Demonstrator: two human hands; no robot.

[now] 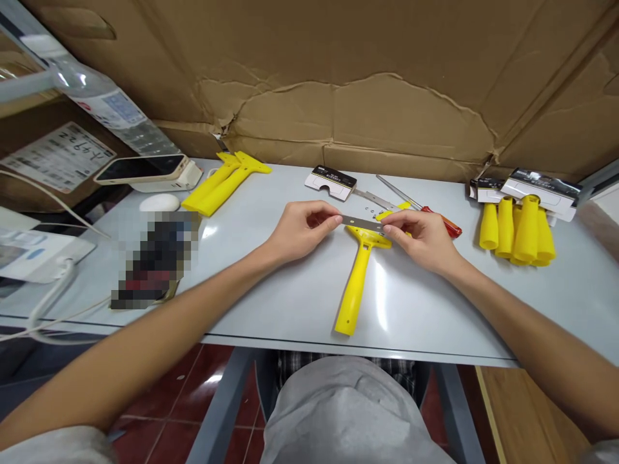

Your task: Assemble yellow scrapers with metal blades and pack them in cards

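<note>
A thin metal scraper blade with holes in it is pinched at its left end by my left hand and at its right end by my right hand. Right below the blade, a yellow scraper handle lies on the table with its wide head toward the far side. Whether blade and head touch, I cannot tell. Beyond my hands are a second metal blade, several tiny loose parts and a screwdriver with a red handle, partly behind my right hand.
Several yellow scrapers with card sleeves stand grouped at the right. Two yellow handles lie at the back left, near a phone and a leaning bottle. A black-and-white card sleeve lies before the cardboard wall.
</note>
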